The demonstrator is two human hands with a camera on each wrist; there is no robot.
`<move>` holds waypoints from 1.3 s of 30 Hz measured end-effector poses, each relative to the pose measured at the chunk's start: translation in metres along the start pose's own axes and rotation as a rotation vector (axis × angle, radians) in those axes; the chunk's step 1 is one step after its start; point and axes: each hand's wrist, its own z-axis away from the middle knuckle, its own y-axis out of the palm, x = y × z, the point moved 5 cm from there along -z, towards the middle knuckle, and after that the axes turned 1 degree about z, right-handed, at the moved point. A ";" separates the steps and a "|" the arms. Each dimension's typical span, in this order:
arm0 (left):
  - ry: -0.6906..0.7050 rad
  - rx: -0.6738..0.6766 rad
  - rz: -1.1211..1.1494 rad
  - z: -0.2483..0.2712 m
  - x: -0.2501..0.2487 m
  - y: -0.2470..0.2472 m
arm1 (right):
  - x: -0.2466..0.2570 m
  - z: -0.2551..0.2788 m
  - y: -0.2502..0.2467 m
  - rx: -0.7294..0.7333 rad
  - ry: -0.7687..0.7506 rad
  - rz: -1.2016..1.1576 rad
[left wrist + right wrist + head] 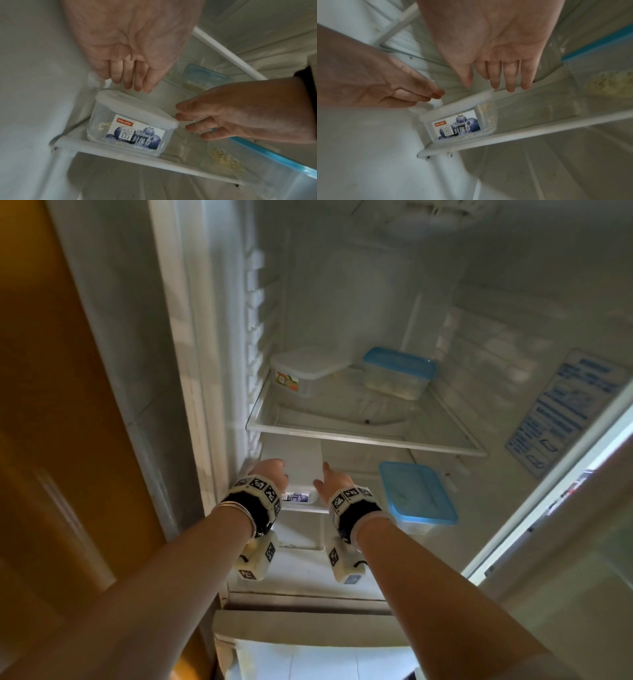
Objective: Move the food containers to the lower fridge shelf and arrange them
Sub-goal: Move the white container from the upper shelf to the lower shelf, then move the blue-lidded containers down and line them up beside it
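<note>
Dim, soft daylight from the right; blurred throughout, heavily at wrist-view edges; bent by wide-angle distortion; faint shadows.

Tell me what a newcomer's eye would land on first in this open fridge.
First, both hands reaching in on the lower shelf: the left hand and right hand hover open over a clear tub with a blueberry label at the shelf's left end. To their right sits a blue-lidded box. On the upper shelf stand a white-lidded tub and another blue-lidded box.
</note>
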 end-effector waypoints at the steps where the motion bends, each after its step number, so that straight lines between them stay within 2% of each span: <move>1: 0.010 0.013 -0.005 0.005 -0.003 -0.003 | 0.002 0.005 -0.003 -0.014 -0.004 0.021; 6: 0.083 0.042 -0.062 0.029 -0.014 -0.019 | 0.010 0.034 -0.021 -0.068 -0.004 0.087; 16: 0.224 -0.011 -0.107 0.067 -0.048 -0.058 | 0.025 0.089 -0.054 -0.121 -0.051 0.299; 23: 0.314 -0.045 -0.096 0.069 -0.075 -0.090 | 0.046 0.105 -0.103 -0.272 -0.059 0.289; 26: 0.301 -0.059 -0.084 0.065 -0.087 -0.104 | 0.050 0.094 -0.119 -0.292 -0.050 0.243; 29: 0.276 -0.091 -0.113 0.045 -0.097 -0.112 | 0.050 0.071 -0.129 -0.306 -0.045 0.251; 34: 0.213 -0.134 -0.018 0.002 -0.120 -0.127 | 0.056 0.017 -0.152 -0.285 -0.020 0.273; 39: 0.195 -0.158 -0.259 -0.047 -0.142 -0.142 | 0.057 -0.031 -0.177 -0.306 -0.105 0.373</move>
